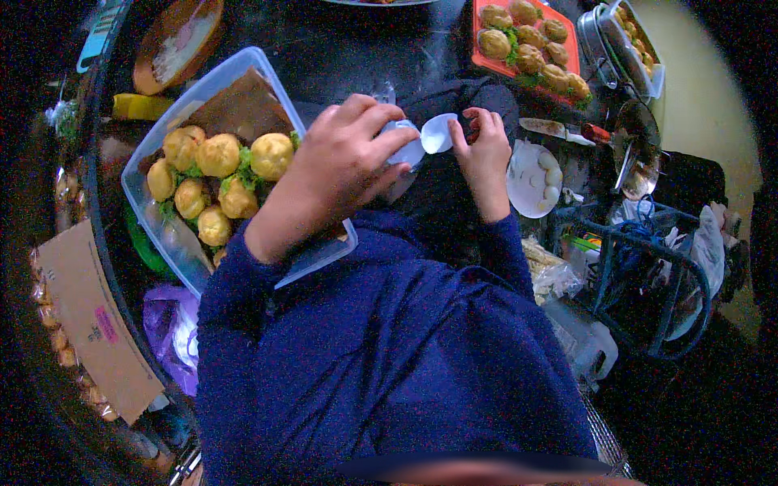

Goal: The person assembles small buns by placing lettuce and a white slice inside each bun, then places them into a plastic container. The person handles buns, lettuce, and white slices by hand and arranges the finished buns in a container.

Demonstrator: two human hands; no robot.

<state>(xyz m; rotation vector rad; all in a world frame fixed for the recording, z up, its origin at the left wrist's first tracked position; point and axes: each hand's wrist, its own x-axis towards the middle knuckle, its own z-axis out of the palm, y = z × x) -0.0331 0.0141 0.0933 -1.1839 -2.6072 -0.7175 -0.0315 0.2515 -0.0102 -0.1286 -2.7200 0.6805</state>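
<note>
My left hand (344, 154) is closed on a small pale bundle (403, 146) that looks like stacked paper cups in clear plastic. My right hand (489, 154) pinches the edge of one small white paper cup (439, 134), beside the bundle's mouth. Both are held above my lap. Under my left forearm stands a clear plastic box (279, 77) lined with brown cardboard. Several golden filled buns (219, 155) with green lettuce (245, 168) sit in it; my forearm hides part of the box.
An orange tray (486, 61) of filled buns lies at the far right, near another box (658, 81). Right of my knee are a knife (559, 130), a white plate (527, 182) and a dark blue basket (616, 312). A wooden bowl (146, 69) and cardboard (101, 324) lie left.
</note>
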